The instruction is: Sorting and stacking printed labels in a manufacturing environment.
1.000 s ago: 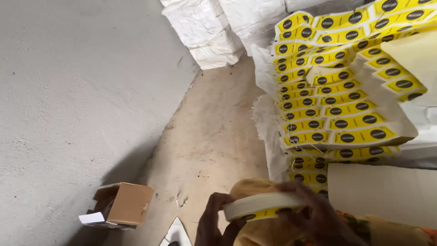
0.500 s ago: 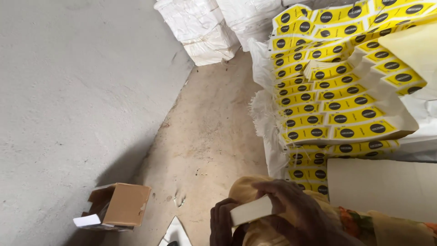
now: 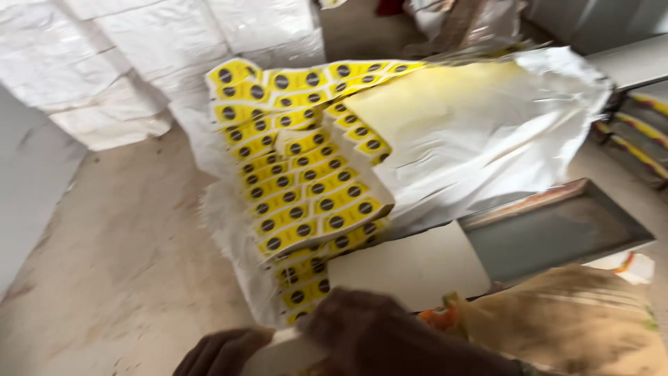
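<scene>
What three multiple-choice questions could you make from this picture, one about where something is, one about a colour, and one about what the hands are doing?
1. Where does the stack of flat packs lie?
A. On an opened white sack
B. Inside a brown carton
C. On a metal shelf

2. What colour are those packs?
A. Red with white stripes
B. Yellow with dark round marks
C. Plain green

3. What are the hands doing?
A. Resting apart and empty
B. Both gripping a white strip
C. One lifting a sack

Answers:
1 A, the packs rest on the spread white sack and spill from its mouth.
2 B, every pack shows yellow with dark circles.
3 B, the left hand and right hand meet at the bottom edge around a white strip.
</scene>
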